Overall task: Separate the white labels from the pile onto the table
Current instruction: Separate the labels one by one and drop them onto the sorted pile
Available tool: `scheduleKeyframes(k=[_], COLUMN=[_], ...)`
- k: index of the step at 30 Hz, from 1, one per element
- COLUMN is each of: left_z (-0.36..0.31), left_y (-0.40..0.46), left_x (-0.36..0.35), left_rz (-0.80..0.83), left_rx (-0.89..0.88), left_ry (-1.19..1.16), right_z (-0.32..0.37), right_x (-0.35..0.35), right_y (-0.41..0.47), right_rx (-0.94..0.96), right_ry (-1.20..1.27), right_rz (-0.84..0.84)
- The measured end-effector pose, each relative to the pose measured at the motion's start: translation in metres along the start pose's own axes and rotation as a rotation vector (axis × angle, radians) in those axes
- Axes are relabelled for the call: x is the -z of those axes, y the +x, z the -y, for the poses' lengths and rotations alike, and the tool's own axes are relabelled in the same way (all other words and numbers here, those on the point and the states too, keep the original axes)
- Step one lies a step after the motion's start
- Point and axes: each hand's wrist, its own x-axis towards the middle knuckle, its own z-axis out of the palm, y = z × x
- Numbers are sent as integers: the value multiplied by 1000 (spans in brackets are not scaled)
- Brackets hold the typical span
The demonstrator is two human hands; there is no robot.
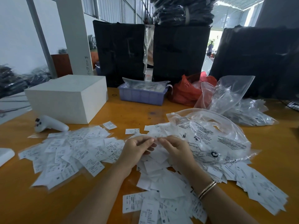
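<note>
White labels [71,152] lying spread over orange table [19,199]; left hand [137,151] and right hand [174,150] both pinching one label [156,139] between curled fingertips.

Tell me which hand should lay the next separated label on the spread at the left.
Left, probably. Both hands, left hand and right hand, pinch a white label between them. The spread of labels lies just beside the left hand; the right hand would have to cross over, and it sits nearer the clear bag.

2 hands, left hand [137,150] and right hand [175,149]. 1 white box [68,98], 1 lilac tray [140,95], 1 red bag [187,89], 3 tall black bags [119,52], labels [72,152] beyond counting.
</note>
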Motion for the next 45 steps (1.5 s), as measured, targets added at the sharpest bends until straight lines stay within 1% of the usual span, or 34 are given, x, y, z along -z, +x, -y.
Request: scheduleKeyframes(k=[2, 6, 11, 15, 17, 20, 22, 24, 27, 29, 31, 32, 36, 40, 42, 43, 45], left_z=[-1, -2, 0, 2, 3, 3, 4, 6, 5, 2, -1, -1, -1, -1, -2, -3, -4], left_y=[-1, -1, -1, 1, 3, 4, 4, 4, 4, 3, 3, 3, 2, 2, 1, 0, -1], left_x=[-1, 1, 0, 0, 2, 1, 1, 1, -1, -1, 1, 2, 2, 2, 0, 0, -2], left_rz=[29, 37, 57, 14, -22, -17, 1, -1, -73, -140, -174, -186, -210, -188, -151, -136, -130], left_rx=[3, -25, 2, 54, 65, 28, -2, -20, 8, 31, 57, 60, 37, 36, 10, -21, -102], left_ry=[0, 24, 26, -39, -56, 31, 124, 151, 16, -115, -247, -261, -205, -144, -128, -85, 76], right_z=[1, -4, -1, 2, 3, 4, 2, -2, -5, -6, -6, -6, -7, -10, -7, -6, -4], right_x=[0, 0, -2, -1, 1, 2, 0, -1, 0, 0, 0, 0, 4, 8, 8, 8, 5], right_y=[0, 0, -2, -2, -1, -1, 0, 2, 5, 6, 5, 5, 6, 7, 6, 5, 4], right_rx=[6, -57, -54, -93, -100, -104, -133, -166, -198, -214, -214, -217, -252, -281, -310, -308, -283], right_ry=[-23, -17, -10, 89, 182, 281, 247, 223, 266, 286, 318, 340, 412, 653, 708, 729, 772], right_rz=[-16, -58, -42, -65, -72, -56, -27, -23, -49, -54, -47, -46, -97, -142, -141, -139, -149])
